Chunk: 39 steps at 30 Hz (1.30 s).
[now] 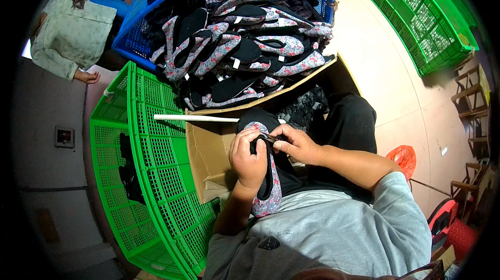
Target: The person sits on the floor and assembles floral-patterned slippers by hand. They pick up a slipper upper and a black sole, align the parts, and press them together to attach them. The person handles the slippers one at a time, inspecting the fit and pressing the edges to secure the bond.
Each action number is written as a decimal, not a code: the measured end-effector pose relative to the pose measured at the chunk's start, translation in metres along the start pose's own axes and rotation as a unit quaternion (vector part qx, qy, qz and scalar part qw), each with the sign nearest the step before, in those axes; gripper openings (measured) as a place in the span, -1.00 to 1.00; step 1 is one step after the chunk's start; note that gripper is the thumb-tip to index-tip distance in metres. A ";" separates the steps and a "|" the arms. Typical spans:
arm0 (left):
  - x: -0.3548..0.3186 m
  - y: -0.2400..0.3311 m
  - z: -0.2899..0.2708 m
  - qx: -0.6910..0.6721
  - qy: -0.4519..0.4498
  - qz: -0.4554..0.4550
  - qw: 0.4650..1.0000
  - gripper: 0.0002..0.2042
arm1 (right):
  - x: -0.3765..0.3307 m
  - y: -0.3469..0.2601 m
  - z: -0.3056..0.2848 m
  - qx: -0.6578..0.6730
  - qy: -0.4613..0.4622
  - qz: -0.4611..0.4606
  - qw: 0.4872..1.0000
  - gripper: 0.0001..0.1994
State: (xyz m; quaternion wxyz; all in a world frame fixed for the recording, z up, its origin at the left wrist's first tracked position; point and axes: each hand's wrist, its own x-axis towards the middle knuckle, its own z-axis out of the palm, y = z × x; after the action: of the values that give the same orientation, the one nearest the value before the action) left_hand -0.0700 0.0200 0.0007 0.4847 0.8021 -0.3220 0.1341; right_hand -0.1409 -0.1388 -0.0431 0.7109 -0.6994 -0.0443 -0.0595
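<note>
A floral slipper (267, 205) with black lining lies lengthwise over my lap, its toe pointing away from me. My left hand (247, 161) is closed around its toe end, the thumb at the opening's edge. My right hand (298, 144) pinches at the same edge, and a small dark piece shows between its thumb and fingers; whether this is a tool or part of the slipper's trim I cannot tell. Just beyond both hands a white rod (200, 118) lies across a cardboard box (205, 150).
Many similar floral slippers (224, 51) are heaped in a blue crate (130, 40) ahead. Black scraps (307, 108) lie in the box. Green crates (166, 165) stand at my left and far right (416, 25). Another person (67, 35) stands far left. A red bag (402, 159) is at my right.
</note>
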 end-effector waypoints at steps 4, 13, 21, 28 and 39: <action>0.000 0.000 0.001 0.013 -0.002 0.009 1.000 -0.84 | 0.000 -0.002 0.000 -0.027 0.010 -0.011 1.000 -0.76; 0.000 0.002 0.003 0.023 -0.010 0.013 1.000 -0.82 | -0.003 0.002 0.002 -0.103 0.044 -0.010 0.994 -0.76; 0.000 0.002 0.004 0.022 -0.009 0.016 1.000 -0.83 | -0.004 0.002 0.004 -0.072 0.045 0.010 0.996 -0.79; 0.001 0.003 0.005 0.028 0.002 0.012 1.000 -0.85 | -0.002 0.004 0.007 0.024 0.051 0.020 0.998 -0.83; 0.007 0.021 -0.007 0.083 -0.069 -0.019 0.994 -0.53 | 0.013 0.004 -0.011 0.211 0.162 0.148 0.952 -0.70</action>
State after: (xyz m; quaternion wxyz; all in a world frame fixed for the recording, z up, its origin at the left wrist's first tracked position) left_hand -0.0776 0.0166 0.0224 0.3954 0.8528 -0.3275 0.0953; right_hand -0.1276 -0.1497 -0.0454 0.8409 -0.5128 0.1639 -0.0552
